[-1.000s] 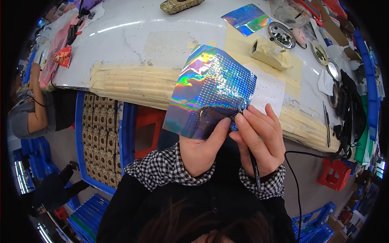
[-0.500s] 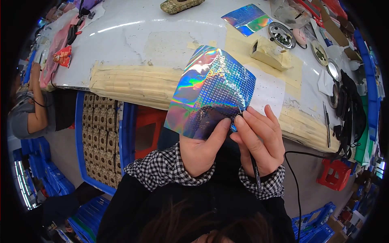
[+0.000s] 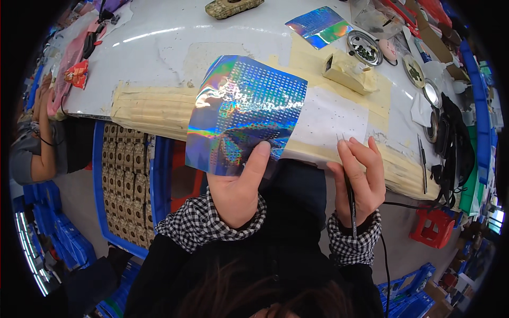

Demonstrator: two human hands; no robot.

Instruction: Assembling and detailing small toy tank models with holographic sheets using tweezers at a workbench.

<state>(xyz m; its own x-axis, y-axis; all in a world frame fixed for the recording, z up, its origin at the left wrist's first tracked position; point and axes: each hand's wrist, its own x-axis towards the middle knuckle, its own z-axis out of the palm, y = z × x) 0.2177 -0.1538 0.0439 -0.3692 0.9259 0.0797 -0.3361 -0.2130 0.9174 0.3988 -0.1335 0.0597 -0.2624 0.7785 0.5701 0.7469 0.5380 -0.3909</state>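
Forearm of a co-worker (image 3: pixel 45 148) shows at the far left; right of it stands a blue crate (image 3: pixel 161 175) packed with rows of camouflage-patterned parts (image 3: pixel 124 183); next, a holographic sheet (image 3: pixel 249 95) dotted with small squares is tilted over the table's taped front edge, its lower edge gripped by the left hand (image 3: pixel 236 196), thumb flat on the shiny face, fingers hidden behind; a camouflage-patterned piece (image 3: pixel 233 7) lies beyond; right of the sheet, dark-specked white paper (image 3: pixel 331 119) rests on the table; the right hand (image 3: pixel 366 180), nearly closed, pinches slim black tweezers (image 3: pixel 351 206), tips slightly parted near the paper, whether touching it I cannot tell; farther right lies a round metal dish (image 3: pixel 365 47) of small dark bits.
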